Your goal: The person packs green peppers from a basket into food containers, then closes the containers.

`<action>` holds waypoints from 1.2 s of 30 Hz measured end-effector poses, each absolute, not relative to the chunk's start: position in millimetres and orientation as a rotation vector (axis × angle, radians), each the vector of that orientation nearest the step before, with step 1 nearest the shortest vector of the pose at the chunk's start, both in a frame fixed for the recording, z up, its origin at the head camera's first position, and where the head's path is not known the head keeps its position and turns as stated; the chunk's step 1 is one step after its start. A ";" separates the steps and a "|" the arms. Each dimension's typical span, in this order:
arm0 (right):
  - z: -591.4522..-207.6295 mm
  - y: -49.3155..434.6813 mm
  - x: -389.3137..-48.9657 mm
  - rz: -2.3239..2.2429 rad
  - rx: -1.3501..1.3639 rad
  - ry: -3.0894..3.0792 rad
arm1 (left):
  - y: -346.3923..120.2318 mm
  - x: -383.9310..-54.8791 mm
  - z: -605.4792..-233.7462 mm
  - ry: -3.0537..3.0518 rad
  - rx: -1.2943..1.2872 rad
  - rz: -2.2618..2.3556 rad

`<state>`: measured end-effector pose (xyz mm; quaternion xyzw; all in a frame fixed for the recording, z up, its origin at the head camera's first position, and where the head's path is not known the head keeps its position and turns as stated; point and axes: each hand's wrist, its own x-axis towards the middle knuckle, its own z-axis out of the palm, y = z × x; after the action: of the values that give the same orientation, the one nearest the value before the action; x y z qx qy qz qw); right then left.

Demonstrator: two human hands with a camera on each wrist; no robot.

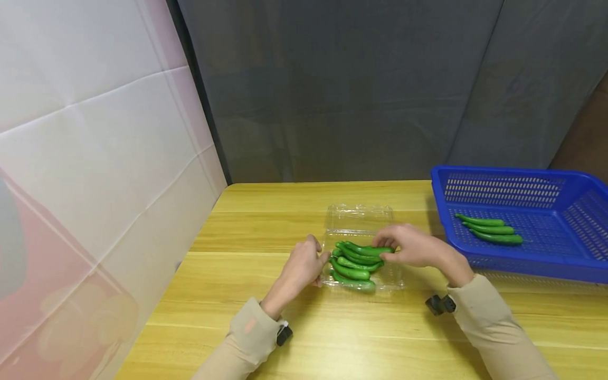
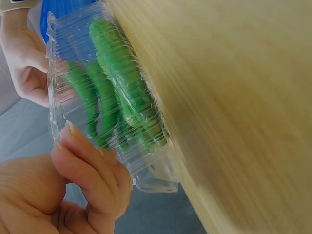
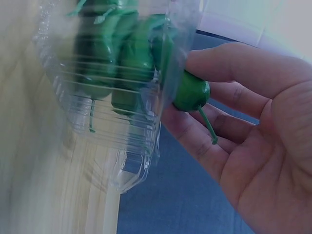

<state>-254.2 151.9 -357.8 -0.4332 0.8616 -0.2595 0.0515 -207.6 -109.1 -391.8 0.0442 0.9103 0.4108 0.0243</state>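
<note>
A clear plastic clamshell box [image 1: 392, 278] lies on the table with its lid [image 1: 359, 218] folded back, away from me. Several long green chili peppers [image 1: 350, 272] lie side by side in it, pointing mostly left to right. At the box's left edge, my left hand [image 1: 302, 262] grips the rim with curled fingers. My right hand [image 1: 412, 246] reaches over the right side and holds one green chili pepper [image 3: 191, 93] by its stem end between thumb and fingers. In the right wrist view that pepper's thin stem points out toward the palm, and the rest is behind the box wall.
A blue plastic basket [image 1: 513, 170] with slotted walls stands at the right of the wooden table [image 1: 266, 221]. Several more green chili peppers [image 1: 496, 238] lie at its left side. Behind the table hangs a dark grey curtain [image 1: 332, 95], and a pale panel [image 1: 95, 158] borders the left.
</note>
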 end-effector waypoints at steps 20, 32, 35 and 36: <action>-365.7 144.4 -255.8 -0.769 -1.351 2.619 | -110.1 -206.9 -392.4 2.825 0.159 1.283; -368.2 140.5 -255.3 -0.747 -1.359 2.624 | -109.8 -206.1 -392.1 2.827 0.158 1.278; -368.8 139.1 -254.7 -0.754 -1.370 2.618 | -109.8 -206.0 -391.8 2.825 0.159 1.281; -369.2 138.6 -254.7 -0.753 -1.372 2.616 | -109.9 -205.9 -391.6 2.827 0.161 1.280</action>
<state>-254.7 138.6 -369.2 -0.4494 0.8573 -0.2467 0.0466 -205.9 -109.9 -391.6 0.0517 0.9096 0.4119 0.0173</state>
